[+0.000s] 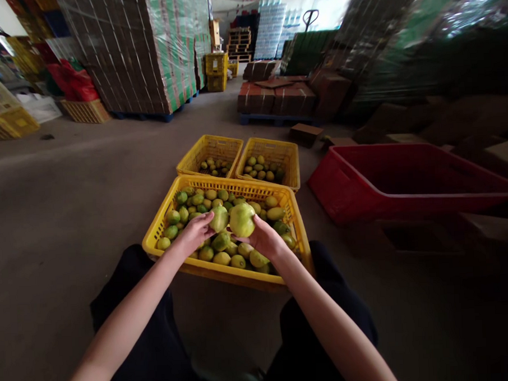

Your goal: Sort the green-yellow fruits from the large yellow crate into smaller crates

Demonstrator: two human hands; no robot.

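My left hand is closed round a greenish-yellow lemon. Beside it, my right hand grips a larger, paler lemon. Both fruits are held close together above a yellow plastic crate between my knees. Green and yellow lemons cover the crate's bottom in a loose layer. My fingers are partly hidden behind the two held fruits.
Two smaller-looking yellow crates, one on the left and one on the right, stand just beyond with some lemons inside. A red tub is at the right. Farther back are strapped cartons on a blue pallet and tall wrapped stacks.
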